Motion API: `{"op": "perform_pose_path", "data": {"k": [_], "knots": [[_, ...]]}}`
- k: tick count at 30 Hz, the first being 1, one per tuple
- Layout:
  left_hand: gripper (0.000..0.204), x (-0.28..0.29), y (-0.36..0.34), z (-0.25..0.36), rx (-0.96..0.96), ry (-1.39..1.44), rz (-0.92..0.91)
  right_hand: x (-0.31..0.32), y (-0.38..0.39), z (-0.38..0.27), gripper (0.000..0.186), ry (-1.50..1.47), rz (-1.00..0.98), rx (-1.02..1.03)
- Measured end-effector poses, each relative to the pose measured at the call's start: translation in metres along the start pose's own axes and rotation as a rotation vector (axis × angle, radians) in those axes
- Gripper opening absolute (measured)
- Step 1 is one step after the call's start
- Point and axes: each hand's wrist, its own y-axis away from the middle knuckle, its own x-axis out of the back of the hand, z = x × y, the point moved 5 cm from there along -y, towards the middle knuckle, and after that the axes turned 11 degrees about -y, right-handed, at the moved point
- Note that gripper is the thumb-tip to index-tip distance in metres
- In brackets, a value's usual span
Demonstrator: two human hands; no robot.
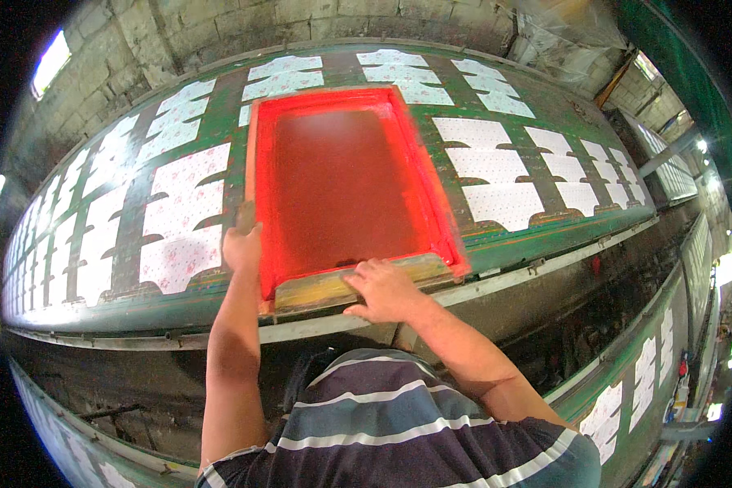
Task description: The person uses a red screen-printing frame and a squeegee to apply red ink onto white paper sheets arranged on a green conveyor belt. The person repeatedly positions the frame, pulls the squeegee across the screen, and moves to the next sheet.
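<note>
A wooden screen printing frame lies on the long green table, its near end at the table's front edge. Red ink coats its inner borders, and the mesh in the middle looks dark red. My left hand is closed around the frame's left side, close to the near corner. On the near wooden bar is my right hand, its fingers bent over the bar and its thumb toward me. Pale patterned fabric pieces lie left of the frame, and dotted white pieces lie right of it.
The green table carries rows of cut fabric pieces, with a metal rail along its front edge. Another table with fabric pieces stands behind at the lower right. A block wall rises beyond the far edge.
</note>
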Motion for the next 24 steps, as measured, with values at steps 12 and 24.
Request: {"op": "perform_pose_path", "data": {"k": [12, 24], "knots": [[0.053, -0.011, -0.017, -0.015, -0.028, -0.010, -0.005, 0.105, 0.095, 0.205, 0.045, -0.112, 0.516, -0.454], [0.039, -0.008, -0.012, -0.013, -0.071, 0.220, -0.041, 0.080, 0.085, 0.242, 0.069, -0.280, 0.460, -0.700]]}}
